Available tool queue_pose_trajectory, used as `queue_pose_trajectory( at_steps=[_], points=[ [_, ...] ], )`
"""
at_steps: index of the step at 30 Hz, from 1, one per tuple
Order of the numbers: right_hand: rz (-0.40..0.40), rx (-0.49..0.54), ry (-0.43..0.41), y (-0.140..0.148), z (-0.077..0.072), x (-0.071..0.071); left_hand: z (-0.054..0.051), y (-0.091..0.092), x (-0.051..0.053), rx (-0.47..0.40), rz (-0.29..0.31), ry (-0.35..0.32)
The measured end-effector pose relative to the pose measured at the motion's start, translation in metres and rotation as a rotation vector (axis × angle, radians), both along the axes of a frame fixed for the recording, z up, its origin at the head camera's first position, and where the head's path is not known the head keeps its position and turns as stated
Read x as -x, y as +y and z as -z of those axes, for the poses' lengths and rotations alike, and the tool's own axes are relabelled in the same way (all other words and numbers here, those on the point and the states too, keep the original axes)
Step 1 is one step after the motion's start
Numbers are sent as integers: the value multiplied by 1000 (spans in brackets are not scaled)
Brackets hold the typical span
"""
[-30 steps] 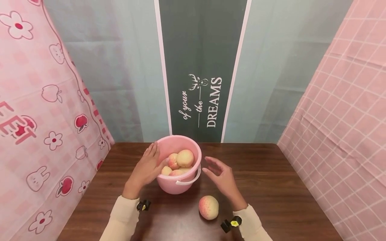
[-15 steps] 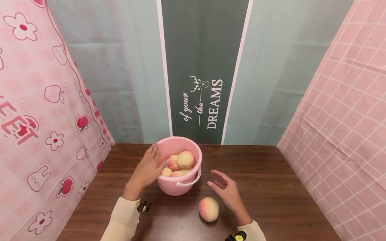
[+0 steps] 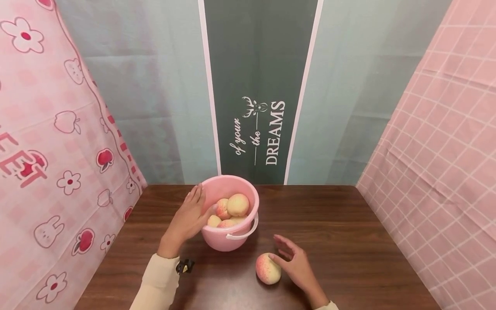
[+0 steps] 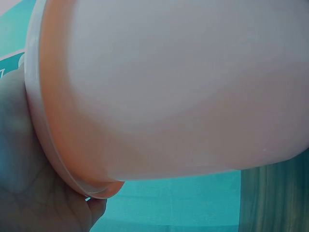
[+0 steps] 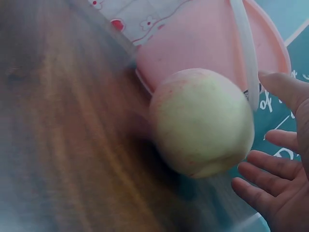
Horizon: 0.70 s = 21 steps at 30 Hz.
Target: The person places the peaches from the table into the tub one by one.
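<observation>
In the head view a pink bucket with a white handle stands on the table. Several peaches lie inside it. My left hand holds the bucket's left rim, thumb over the inside and fingers along the outer edge. The left wrist view is filled by the bucket's side, with the palm against the rim. One loose peach sits in front of the bucket. Beside it is my right hand, fingers spread; in the right wrist view a gap shows between fingers and peach.
The dark wooden table extends to the right and front of the bucket. Pink patterned cloth hangs at the left, pink checked cloth at the right, and a grey-green curtain with lettering at the back.
My right hand has moved from beside the bucket toward me, down to the right side of the loose peach. The left hand, bucket and peaches have stayed in place.
</observation>
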State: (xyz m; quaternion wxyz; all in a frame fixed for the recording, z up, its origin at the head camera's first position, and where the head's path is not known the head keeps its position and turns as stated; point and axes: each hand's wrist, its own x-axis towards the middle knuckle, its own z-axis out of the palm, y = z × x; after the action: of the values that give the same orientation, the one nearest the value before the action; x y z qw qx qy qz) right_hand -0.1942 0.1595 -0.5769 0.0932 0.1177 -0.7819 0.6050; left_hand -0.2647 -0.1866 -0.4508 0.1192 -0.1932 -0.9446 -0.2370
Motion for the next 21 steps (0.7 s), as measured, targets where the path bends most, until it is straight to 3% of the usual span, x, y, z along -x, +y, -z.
queue_pose_trajectory(
  at_steps=[7, 15, 21],
  points=[
    [-10, -36, -56, 0, 9, -11, 0, 1, 1, -3, 2, 4],
    [-21, -62, -50, 1, 15, -17, -2, 2, 1, 3, 6, 13],
    [-55, -34, -123, -2, 14, -24, -2, 2, 1, 4, 4, 5]
  ],
)
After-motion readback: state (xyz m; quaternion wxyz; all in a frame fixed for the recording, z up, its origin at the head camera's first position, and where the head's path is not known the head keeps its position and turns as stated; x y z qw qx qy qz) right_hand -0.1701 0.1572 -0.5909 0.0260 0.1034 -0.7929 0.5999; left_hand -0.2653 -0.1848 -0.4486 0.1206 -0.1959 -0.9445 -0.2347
